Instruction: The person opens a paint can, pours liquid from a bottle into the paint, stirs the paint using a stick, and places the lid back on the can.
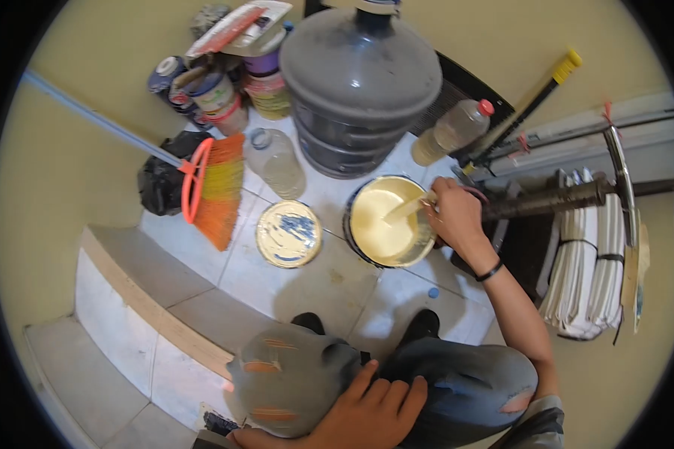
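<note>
A can of pale yellow paint stands uncovered on the tiles. My right hand is closed around a pale flat stick, whose lower end dips into the paint. The fingers are at the can's right rim. To the left of the can lies a round lid, smeared with yellow and some dark patches. My left hand rests over my jeans near the knees, its fingers stretched out and holding nothing.
A large water jug stands behind the can. A clear bottle and a red-capped bottle flank it. An orange broom leans left near steps. White bundles hang right. A blue cap lies in front.
</note>
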A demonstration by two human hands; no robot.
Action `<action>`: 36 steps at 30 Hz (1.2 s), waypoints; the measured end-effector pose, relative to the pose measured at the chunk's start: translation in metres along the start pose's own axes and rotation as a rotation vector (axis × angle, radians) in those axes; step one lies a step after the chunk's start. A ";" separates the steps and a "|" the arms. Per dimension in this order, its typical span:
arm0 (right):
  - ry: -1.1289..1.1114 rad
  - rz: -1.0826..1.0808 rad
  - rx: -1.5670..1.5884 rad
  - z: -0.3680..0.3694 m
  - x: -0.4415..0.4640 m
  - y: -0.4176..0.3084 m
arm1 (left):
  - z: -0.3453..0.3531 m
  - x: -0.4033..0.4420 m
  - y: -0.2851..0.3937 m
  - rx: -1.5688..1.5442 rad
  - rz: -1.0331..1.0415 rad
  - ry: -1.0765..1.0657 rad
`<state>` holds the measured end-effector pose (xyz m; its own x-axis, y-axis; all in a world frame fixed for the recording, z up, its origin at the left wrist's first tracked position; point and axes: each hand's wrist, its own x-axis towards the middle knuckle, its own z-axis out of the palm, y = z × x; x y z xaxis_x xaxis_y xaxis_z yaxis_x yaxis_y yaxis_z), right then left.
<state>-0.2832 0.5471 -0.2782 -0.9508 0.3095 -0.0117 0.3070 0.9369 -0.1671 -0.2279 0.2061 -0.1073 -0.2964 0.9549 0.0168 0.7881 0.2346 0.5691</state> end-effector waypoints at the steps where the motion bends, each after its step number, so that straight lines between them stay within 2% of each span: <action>1: 0.019 0.017 -0.032 0.003 0.001 0.001 | -0.001 0.000 0.000 -0.005 0.004 -0.006; 6: 0.016 0.038 -0.032 0.010 0.002 -0.001 | -0.005 0.001 0.004 0.077 -0.028 -0.008; 16: -0.033 0.067 -0.038 0.003 0.013 -0.013 | -0.003 0.004 0.003 0.085 -0.020 0.125; 24: 0.050 0.104 -0.054 -0.049 0.027 -0.029 | -0.008 0.010 0.005 0.102 0.022 0.194; 26: 0.070 0.073 0.051 -0.070 0.032 -0.026 | -0.028 0.016 -0.002 -0.041 0.046 0.277; 27: 0.106 0.010 0.109 -0.080 0.031 -0.024 | -0.045 0.021 -0.009 -0.063 0.084 0.307; 29: 0.167 -0.068 0.201 -0.097 0.026 -0.024 | -0.081 0.006 -0.027 -0.079 -0.047 0.255; 30: 0.184 -0.031 0.280 -0.115 0.018 -0.033 | -0.094 -0.007 -0.041 -0.031 -0.064 0.372; 31: 0.218 -0.082 0.353 -0.125 0.016 -0.037 | -0.097 -0.021 -0.063 -0.141 -0.228 0.543; 32: 0.234 -0.113 0.386 -0.127 0.017 -0.035 | -0.102 -0.022 -0.092 -0.051 -0.276 0.698; 33: 0.229 -0.092 0.403 -0.129 0.007 -0.033 | -0.120 -0.017 -0.111 -0.006 -0.321 0.677; 35: 0.234 -0.090 0.432 -0.130 0.002 -0.021 | -0.127 -0.016 -0.167 0.153 -0.409 0.779; 36: 0.226 -0.093 0.467 -0.131 -0.006 -0.019 | -0.130 -0.019 -0.176 0.159 -0.390 0.771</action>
<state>-0.2780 0.5489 -0.1461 -0.9247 0.3045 0.2287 0.1218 0.8056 -0.5798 -0.4309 0.1230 -0.1005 -0.7968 0.4258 0.4288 0.6036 0.5957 0.5300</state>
